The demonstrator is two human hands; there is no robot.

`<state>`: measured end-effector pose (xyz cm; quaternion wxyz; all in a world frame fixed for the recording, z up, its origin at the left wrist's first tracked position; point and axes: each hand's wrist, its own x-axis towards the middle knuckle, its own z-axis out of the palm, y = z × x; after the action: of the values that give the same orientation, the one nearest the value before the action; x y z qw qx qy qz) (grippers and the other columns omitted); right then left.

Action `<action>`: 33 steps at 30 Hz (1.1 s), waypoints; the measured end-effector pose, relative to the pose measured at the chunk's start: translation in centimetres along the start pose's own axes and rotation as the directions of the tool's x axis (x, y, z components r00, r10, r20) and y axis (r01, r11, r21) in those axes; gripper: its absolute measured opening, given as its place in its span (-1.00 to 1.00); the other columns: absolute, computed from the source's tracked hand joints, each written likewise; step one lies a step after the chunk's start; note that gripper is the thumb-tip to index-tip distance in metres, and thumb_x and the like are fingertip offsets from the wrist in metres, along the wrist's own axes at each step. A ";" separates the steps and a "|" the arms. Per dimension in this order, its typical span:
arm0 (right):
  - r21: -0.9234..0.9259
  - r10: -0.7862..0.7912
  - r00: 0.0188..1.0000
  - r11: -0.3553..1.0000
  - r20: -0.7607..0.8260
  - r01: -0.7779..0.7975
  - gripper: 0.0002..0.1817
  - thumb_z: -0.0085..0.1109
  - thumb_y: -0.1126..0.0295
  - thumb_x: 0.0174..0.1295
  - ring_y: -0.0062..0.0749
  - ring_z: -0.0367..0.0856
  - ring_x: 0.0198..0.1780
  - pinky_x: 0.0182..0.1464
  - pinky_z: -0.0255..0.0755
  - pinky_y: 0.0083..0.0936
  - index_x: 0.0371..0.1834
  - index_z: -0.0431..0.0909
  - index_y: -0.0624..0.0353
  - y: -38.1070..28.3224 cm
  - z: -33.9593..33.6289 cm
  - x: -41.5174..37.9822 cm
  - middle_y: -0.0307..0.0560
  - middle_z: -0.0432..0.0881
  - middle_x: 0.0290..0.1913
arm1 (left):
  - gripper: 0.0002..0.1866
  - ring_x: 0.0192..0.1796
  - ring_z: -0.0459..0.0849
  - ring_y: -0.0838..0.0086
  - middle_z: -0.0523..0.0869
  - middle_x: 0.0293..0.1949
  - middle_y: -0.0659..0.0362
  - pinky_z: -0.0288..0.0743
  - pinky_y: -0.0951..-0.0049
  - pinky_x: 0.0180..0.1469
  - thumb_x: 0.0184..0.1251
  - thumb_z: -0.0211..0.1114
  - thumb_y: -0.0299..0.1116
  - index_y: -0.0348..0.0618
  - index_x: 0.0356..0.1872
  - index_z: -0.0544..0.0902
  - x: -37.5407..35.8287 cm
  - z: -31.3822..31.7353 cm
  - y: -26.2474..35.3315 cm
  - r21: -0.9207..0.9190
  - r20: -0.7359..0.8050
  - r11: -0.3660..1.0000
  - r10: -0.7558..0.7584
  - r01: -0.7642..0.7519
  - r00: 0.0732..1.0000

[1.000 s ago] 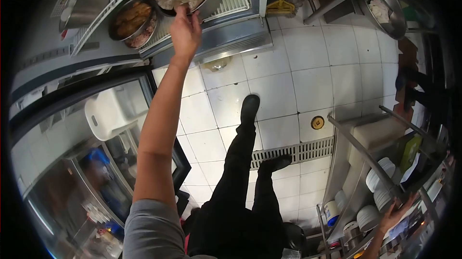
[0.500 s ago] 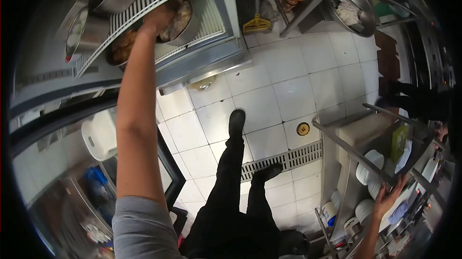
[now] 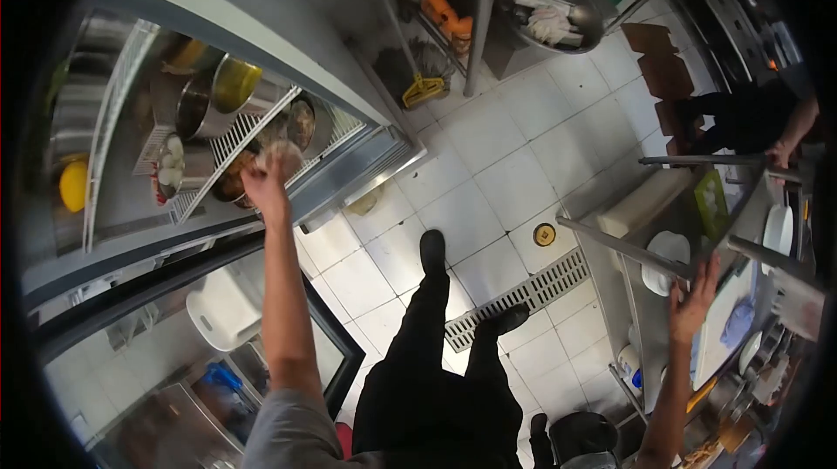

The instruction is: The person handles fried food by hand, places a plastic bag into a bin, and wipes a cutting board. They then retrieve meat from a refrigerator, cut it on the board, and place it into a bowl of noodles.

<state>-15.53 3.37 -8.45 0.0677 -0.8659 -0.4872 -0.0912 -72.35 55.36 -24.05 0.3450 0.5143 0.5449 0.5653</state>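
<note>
My left hand (image 3: 264, 181) is at the open fridge's lower wire shelf (image 3: 235, 148), closed around a pale, whitish lump (image 3: 282, 158) too blurred to name. Just behind it stands a metal pot (image 3: 301, 123) with food inside. Brownish food in another container (image 3: 234, 180) shows beside my fingers. Over on the right, my right hand (image 3: 693, 303) rests with fingers stretched out on the metal edge of a work table. Close to its fingertips are a white bowl (image 3: 667, 253) and a metal rail (image 3: 623, 247).
On the upper shelf stand metal pots, one with yellow contents (image 3: 237, 84), and a container of eggs (image 3: 171, 164). The fridge door (image 3: 336, 356) hangs open. A large metal bowl (image 3: 558, 20) sits at the back. Another person (image 3: 741, 125) stands at the right.
My left hand has drawn back from the pot toward me, now with a pale lump in it. My right hand remains at the table edge. The view has turned and shows more fridge shelves.
</note>
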 end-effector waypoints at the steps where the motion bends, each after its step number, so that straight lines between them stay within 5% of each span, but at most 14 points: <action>1: -0.032 -0.005 1.000 0.999 0.008 0.006 -0.28 0.29 0.52 0.10 0.14 0.09 0.55 0.43 0.27 -0.17 0.41 0.30 0.22 -0.1 -0.2 0.2 0.13 0.12 0.55 | -0.65 -0.13 0.61 0.47 0.65 -0.14 0.14 0.54 0.42 -0.04 0.23 0.49 -0.36 -0.24 -0.09 0.52 -2.7 -0.5 0.7 -0.069 0.033 0.988 -0.139 0.141 0.990; 4: 0.043 -0.042 0.999 0.998 -0.021 0.043 -0.18 0.42 0.47 0.01 0.17 0.11 0.54 0.50 0.10 -0.08 0.43 0.30 0.12 0.9 0.2 0.0 0.19 0.15 0.53 | -0.73 -0.10 0.64 0.48 0.64 -0.10 0.18 0.57 0.42 -0.02 0.31 0.40 -0.41 -0.15 -0.09 0.50 -11.0 -0.4 5.4 -0.360 0.342 0.763 -0.428 0.537 0.837; 7: 0.155 -0.109 0.993 0.981 -0.044 0.114 -0.09 0.50 0.42 -0.05 0.12 0.16 0.52 0.50 0.10 -0.07 0.46 0.26 0.15 1.0 -0.3 -0.4 0.19 0.16 0.52 | -0.77 0.04 0.65 0.38 0.65 -0.07 0.16 0.57 0.35 0.11 0.33 0.34 -0.48 -0.12 -0.07 0.51 -19.8 2.0 9.6 -0.298 0.589 0.602 -0.495 0.741 0.639; 9: 0.673 0.230 0.970 0.704 0.085 -0.226 -0.15 0.47 0.32 0.05 0.15 0.07 0.55 0.51 0.10 -0.10 0.43 0.26 0.23 -1.3 -2.0 -2.5 0.21 0.12 0.53 | -0.74 0.08 0.65 0.34 0.65 -0.05 0.14 0.56 0.29 0.16 0.32 0.33 -0.49 -0.13 -0.02 0.50 -27.0 5.2 13.6 -0.166 0.787 0.547 -0.427 0.820 0.444; 10: 0.358 0.146 0.987 0.927 -0.074 -0.110 -0.20 0.44 0.29 0.09 0.15 0.05 0.55 0.51 0.09 -0.09 0.41 0.28 0.22 -1.8 -2.9 -4.2 0.22 0.12 0.51 | -0.71 0.08 0.65 0.31 0.64 -0.03 0.12 0.56 0.26 0.16 0.31 0.33 -0.50 -0.14 0.01 0.50 -30.2 6.8 15.3 -0.091 0.851 0.530 -0.398 0.843 0.342; 11: 0.329 0.151 0.982 0.938 -0.110 -0.108 -0.25 0.40 0.26 0.14 0.15 0.05 0.55 0.50 0.10 -0.06 0.39 0.30 0.20 -3.0 -4.5 -6.4 0.24 0.13 0.50 | -0.66 0.11 0.64 0.31 0.64 0.02 0.10 0.55 0.23 0.19 0.33 0.32 -0.48 -0.19 0.09 0.49 -33.8 8.1 17.2 0.027 0.906 0.517 -0.375 0.855 0.199; 15: 0.668 0.424 0.900 0.700 -0.104 -0.253 -0.38 0.38 0.38 0.15 0.19 0.33 0.37 0.38 0.29 -0.10 0.30 0.38 0.19 -5.7 -8.6 -19.9 0.23 0.30 0.39 | -0.56 0.02 0.67 0.34 0.65 0.00 0.05 0.62 0.33 0.04 0.26 0.36 -0.52 -0.21 0.14 0.45 -45.9 10.7 26.7 0.480 0.865 0.644 -0.463 0.596 -0.196; 20: 0.613 0.855 0.511 0.450 -0.085 -0.650 -0.55 0.30 0.36 0.21 0.13 0.51 0.20 0.24 0.42 -0.17 0.15 0.50 0.24 4.9 -11.0 -32.6 0.23 0.58 0.09 | -0.46 -0.03 0.68 0.38 0.67 -0.04 0.05 0.60 0.39 0.01 0.18 0.34 -0.62 -0.20 0.20 0.40 -54.6 17.1 35.2 0.193 0.934 0.953 -0.106 0.234 -0.340; 22: 0.591 0.884 0.421 0.455 -0.206 -0.666 -0.56 0.26 0.36 0.22 0.14 0.55 0.14 0.18 0.45 -0.17 0.15 0.50 0.26 9.9 -14.2 -33.3 0.23 0.59 0.09 | -0.47 -0.04 0.68 0.39 0.67 -0.04 0.05 0.59 0.41 0.00 0.19 0.31 -0.62 -0.20 0.21 0.39 -56.7 21.6 38.6 0.055 0.910 0.981 0.026 0.184 -0.413; 24: 0.612 0.871 0.429 0.477 -0.238 -0.630 -0.56 0.27 0.37 0.21 0.14 0.55 0.14 0.18 0.45 -0.16 0.15 0.51 0.26 13.2 -14.9 -32.1 0.23 0.59 0.09 | -0.47 -0.04 0.68 0.40 0.67 -0.03 0.04 0.60 0.42 -0.01 0.21 0.32 -0.59 -0.21 0.21 0.38 -57.8 27.2 40.8 -0.024 0.907 0.998 0.043 0.049 -0.418; 27: 0.646 0.800 0.538 0.561 -0.265 -0.517 -0.46 0.32 0.33 0.16 0.09 0.57 0.15 0.19 0.45 -0.15 0.22 0.47 0.23 15.1 -14.5 -27.6 0.22 0.60 0.09 | -0.51 -0.06 0.69 0.40 0.66 0.00 0.02 0.62 0.39 -0.07 0.22 0.35 -0.54 -0.21 0.16 0.40 -58.4 32.0 44.5 0.020 0.942 0.990 0.027 0.137 -0.335; 29: 0.624 0.759 0.637 0.566 -0.139 -0.538 -0.24 0.41 0.24 0.09 0.17 0.53 0.21 0.26 0.42 -0.11 0.38 0.32 0.12 15.6 -13.7 -23.5 0.30 0.50 0.23 | -0.54 -0.09 0.70 0.40 0.64 -0.01 0.02 0.64 0.36 -0.15 0.21 0.37 -0.50 -0.21 0.12 0.43 -58.7 33.7 46.6 0.183 0.970 0.888 -0.092 0.422 -0.227; 32: 0.506 0.743 0.669 0.584 -0.019 -0.634 0.06 0.50 0.13 -0.04 0.49 0.27 0.36 0.34 0.36 -0.05 0.55 0.07 -0.14 16.8 -11.5 -16.8 0.49 0.10 0.47 | -0.56 -0.13 0.70 0.40 0.63 -0.03 0.03 0.64 0.33 -0.20 0.20 0.39 -0.48 -0.19 0.09 0.45 -58.1 37.8 44.3 0.195 0.965 0.918 -0.116 0.346 -0.237; 33: 0.418 0.725 0.681 0.654 -0.104 -0.631 0.03 0.50 0.15 -0.07 0.48 0.26 0.36 0.33 0.37 -0.03 0.52 0.13 -0.14 17.2 -10.8 -14.9 0.46 0.11 0.46 | -0.53 -0.06 0.68 0.43 0.65 -0.05 0.07 0.60 0.45 -0.09 0.17 0.34 -0.51 -0.20 0.14 0.45 -57.6 38.9 44.1 0.194 0.949 0.967 -0.143 0.164 -0.281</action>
<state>-9.42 -20.12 -1.74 0.3127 -0.9385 -0.1193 -0.0847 -14.15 3.35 2.10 0.7132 0.6828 0.1161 -0.1077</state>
